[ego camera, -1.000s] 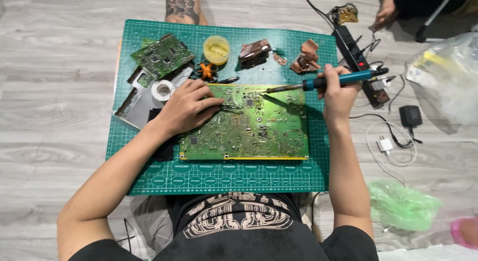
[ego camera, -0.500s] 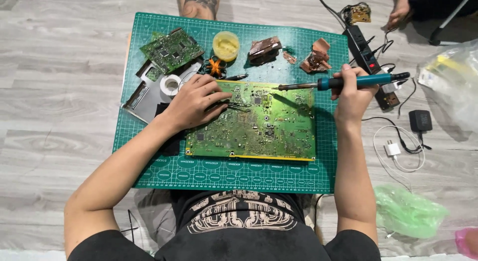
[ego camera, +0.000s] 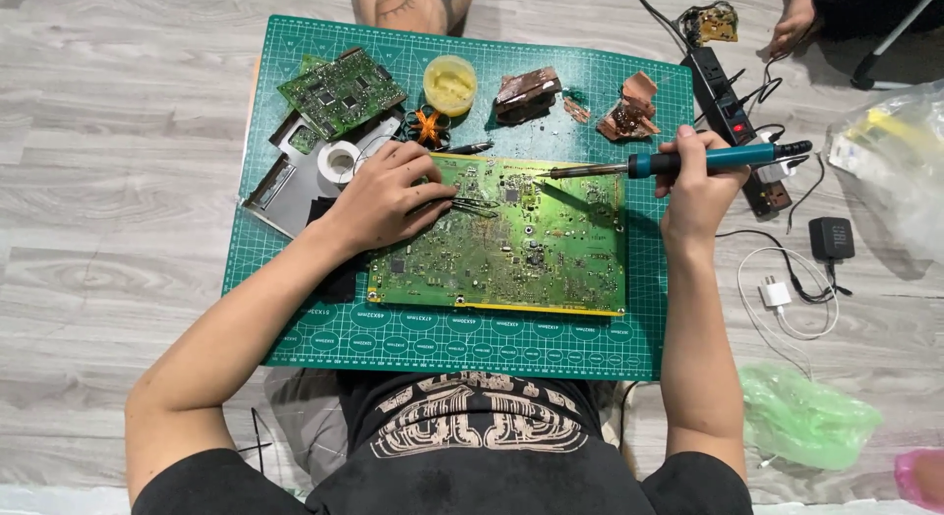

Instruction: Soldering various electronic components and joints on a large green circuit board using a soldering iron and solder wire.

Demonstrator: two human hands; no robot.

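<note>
Large green circuit board [ego camera: 501, 240] lies flat on the green cutting mat [ego camera: 324, 328], long axis left to right. Left hand [ego camera: 388, 196] rests on its upper left corner, fingers pinched on dark tweezers [ego camera: 470, 205] pointing right. Right hand [ego camera: 698, 186], past the board's right edge, is closed round the blue soldering iron [ego camera: 678, 162]; its tip hangs over the top edge, apart from the tweezers. Beyond lie a small board [ego camera: 339, 90] and yellow pot [ego camera: 450, 83]

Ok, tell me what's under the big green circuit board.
The big green circuit board lies flat on the green cutting mat, whose grid shows around its edges. The left hand rests on its upper left. Anything between board and mat is hidden.
</note>
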